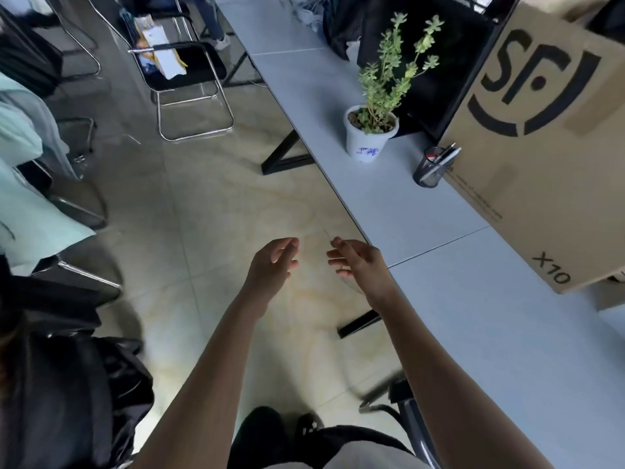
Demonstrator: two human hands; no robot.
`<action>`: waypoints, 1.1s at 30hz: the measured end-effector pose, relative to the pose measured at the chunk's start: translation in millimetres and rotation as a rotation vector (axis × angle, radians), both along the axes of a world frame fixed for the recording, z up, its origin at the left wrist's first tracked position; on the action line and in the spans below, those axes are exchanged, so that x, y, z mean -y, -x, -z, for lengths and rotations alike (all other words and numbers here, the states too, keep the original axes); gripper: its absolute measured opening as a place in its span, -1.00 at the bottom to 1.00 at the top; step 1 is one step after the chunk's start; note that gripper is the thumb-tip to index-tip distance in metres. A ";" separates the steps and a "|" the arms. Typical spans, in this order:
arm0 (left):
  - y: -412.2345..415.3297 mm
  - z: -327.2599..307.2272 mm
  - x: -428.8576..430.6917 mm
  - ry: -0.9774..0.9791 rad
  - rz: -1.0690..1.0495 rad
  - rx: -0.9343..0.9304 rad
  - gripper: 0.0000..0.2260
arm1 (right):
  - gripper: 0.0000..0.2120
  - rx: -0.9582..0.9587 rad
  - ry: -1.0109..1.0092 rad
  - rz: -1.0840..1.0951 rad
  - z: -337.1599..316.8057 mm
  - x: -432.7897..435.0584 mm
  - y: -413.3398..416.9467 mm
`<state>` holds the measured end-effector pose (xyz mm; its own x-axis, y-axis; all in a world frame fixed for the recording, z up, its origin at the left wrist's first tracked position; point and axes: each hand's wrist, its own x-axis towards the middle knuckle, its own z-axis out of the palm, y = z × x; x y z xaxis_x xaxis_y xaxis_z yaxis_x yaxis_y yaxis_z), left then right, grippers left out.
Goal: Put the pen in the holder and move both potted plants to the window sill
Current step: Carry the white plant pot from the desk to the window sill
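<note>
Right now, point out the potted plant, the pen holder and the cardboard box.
potted plant (367, 143): head view, front of its white pot.
pen holder (426, 172): head view, dark mesh wall of the cup.
cardboard box (527, 170): head view, printed side facing the table.

A large cardboard box stands on the grey tabletop; a black folding chair holds papers.

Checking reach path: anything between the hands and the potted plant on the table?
Nothing visible. Both the left hand and right hand hang open and empty over the floor by the table edge. The tabletop up to the potted plant is bare; the pen holder stands off to the side.
</note>
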<state>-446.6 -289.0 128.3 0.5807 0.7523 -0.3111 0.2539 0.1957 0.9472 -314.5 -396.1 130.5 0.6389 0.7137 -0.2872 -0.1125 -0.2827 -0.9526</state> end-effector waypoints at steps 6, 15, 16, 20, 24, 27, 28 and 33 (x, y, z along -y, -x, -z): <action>-26.6 4.0 -68.9 0.003 0.048 -0.002 -0.70 | -0.76 -0.005 0.002 0.048 3.8 -61.8 -24.0; -70.2 -7.6 -197.9 -0.030 0.183 0.026 -0.85 | -0.70 -0.024 -0.010 0.207 -1.0 -171.4 -50.3; -74.3 -8.5 -209.8 -0.043 0.203 0.028 -0.86 | -0.69 -0.025 -0.014 0.229 -0.8 -181.7 -52.2; -90.2 -5.0 -246.0 -0.042 0.301 0.028 -0.90 | -0.71 -0.044 -0.013 0.290 5.6 -212.7 -58.8; -110.1 0.4 -268.8 -0.012 0.312 0.021 -0.87 | -0.71 -0.051 -0.012 0.323 11.6 -231.1 -70.4; -128.2 4.2 -284.0 -0.006 0.352 0.026 -0.87 | -0.67 -0.058 -0.006 0.361 15.6 -241.6 -85.0; -135.3 4.6 -289.1 -0.004 0.364 0.029 -0.87 | -0.66 -0.058 -0.004 0.372 17.0 -246.0 -91.0; -176.8 5.4 -313.2 -0.004 0.406 0.041 -0.92 | -0.67 -0.060 -0.012 0.417 23.5 -270.4 -125.6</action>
